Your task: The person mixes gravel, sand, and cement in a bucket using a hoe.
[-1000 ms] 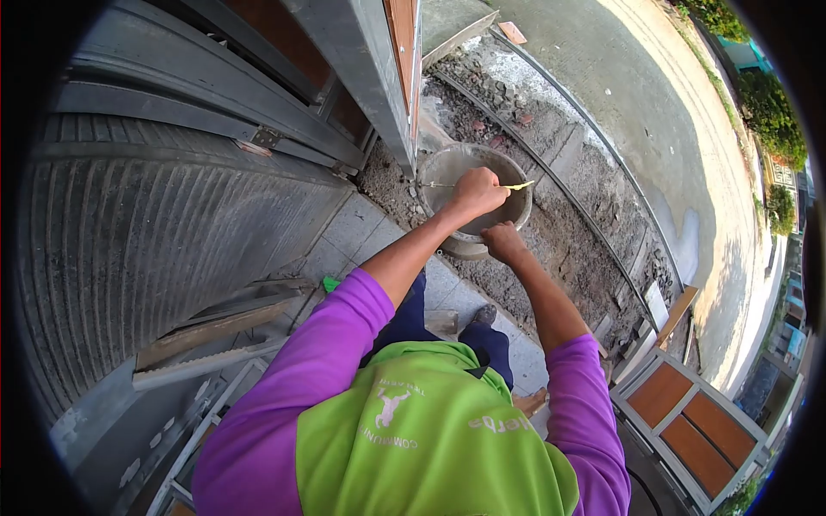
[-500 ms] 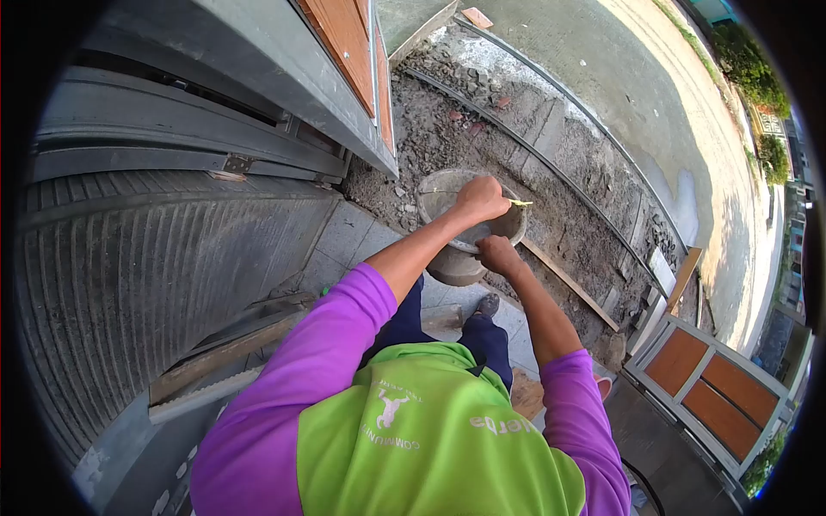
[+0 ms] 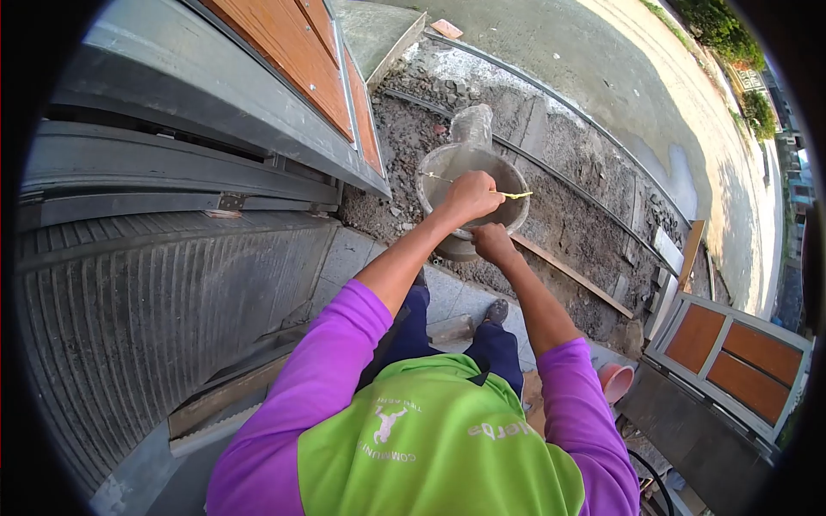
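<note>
A grey, cement-stained bucket (image 3: 514, 176) is tipped away from me over the rough ground. My left hand (image 3: 472, 196) is closed around its thin yellowish cord handle (image 3: 516, 195), which runs across the mouth. Closed at the near rim is my right hand (image 3: 495, 242), its fingers partly hidden. A clear sheet of water (image 3: 471, 125) spills over the bucket's far edge onto the ground.
A ridged grey shutter (image 3: 155, 318) and a metal frame with wooden panels (image 3: 284, 56) stand at left. A wooden strip (image 3: 576, 275), a long metal rail (image 3: 585, 211) and a pink bucket (image 3: 615, 381) lie right. Pale tiles (image 3: 439, 288) are underfoot.
The bucket has tipped farther forward, and water now pours from its far side. Both hands keep their hold. The view has shifted slightly, bringing the pink bucket more into sight.
</note>
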The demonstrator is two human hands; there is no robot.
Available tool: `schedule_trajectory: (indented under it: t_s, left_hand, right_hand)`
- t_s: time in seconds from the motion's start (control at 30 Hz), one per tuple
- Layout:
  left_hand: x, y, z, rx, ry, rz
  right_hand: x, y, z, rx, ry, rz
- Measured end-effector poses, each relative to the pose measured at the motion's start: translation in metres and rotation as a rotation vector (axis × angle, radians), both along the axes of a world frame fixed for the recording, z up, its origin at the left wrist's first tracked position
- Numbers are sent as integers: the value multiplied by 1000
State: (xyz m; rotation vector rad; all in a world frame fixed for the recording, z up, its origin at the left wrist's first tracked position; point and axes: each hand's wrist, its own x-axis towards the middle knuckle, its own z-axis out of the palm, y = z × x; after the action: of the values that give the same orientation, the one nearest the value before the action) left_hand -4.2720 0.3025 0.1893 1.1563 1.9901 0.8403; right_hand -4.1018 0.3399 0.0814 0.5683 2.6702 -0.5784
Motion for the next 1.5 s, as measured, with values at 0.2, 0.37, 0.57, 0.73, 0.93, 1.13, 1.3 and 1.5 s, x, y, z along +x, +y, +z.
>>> schedule_trajectory:
  t_s: [0.2,0.37,0.57,0.73,0.93,1.13,1.3,1.5]
  left_hand:
    - [17,-13,10,-3,-11,-14]
    - [42,-25,14,-47,-23,-60]
    - [43,-37,-6,-97,-71,-29]
    - [2,-38,-23,-164,-91,29]
    - [29,-39,-25,-209,-124,-114]
    - [112,-55,-7,-213,-25,-435]
    - [197,-52,-8,-162,-70,-598]
    - [293,-8,16,-150,-48,-640]
  right_hand:
    - [37,-28,-13,148,133,56]
    - [75,-58,-16,122,142,36]
    - [81,-73,-6,19,9,50]
    - [14,-43,1,-140,-140,31]
    - [52,-59,-3,-113,-103,52]
    - [128,-84,-21,-22,-9,-72]
    - [205,-89,-24,65,51,-254]
    - [334,-94,4,122,99,-311]
